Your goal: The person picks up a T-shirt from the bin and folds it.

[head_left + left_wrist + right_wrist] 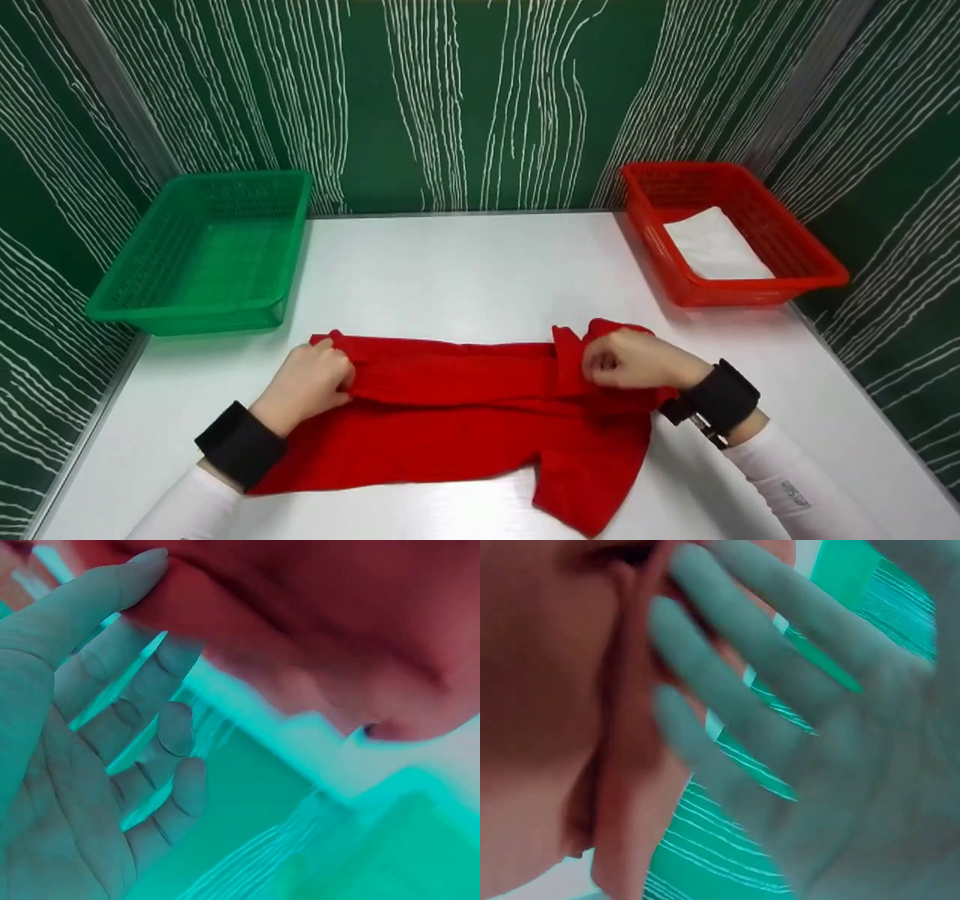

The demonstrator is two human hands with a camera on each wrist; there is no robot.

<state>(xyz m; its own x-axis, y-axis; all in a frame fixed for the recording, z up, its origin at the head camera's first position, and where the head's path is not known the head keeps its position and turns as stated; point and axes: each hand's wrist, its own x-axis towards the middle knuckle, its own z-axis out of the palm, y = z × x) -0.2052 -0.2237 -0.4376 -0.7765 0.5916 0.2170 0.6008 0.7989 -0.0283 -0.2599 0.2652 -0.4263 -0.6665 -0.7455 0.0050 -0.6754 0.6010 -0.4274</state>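
Observation:
A red T-shirt (442,442) lies spread sideways on the white table, its far side folded over toward the near side. One short sleeve (589,480) points toward me at the lower right. At the shirt's left end, my left hand (311,379) pinches the folded edge; the left wrist view shows the thumb over the red cloth (337,622) and the fingers beneath. My right hand (637,360) grips bunched cloth near the shoulder end. In the right wrist view its fingers (727,675) lie along a fold of the cloth.
A green plastic basket (281,300) stands at the back left. At the back right, a red basket (810,277) holds a folded white cloth (716,244). Green walls with white streaks (480,112) enclose the table (450,277) at the back and sides.

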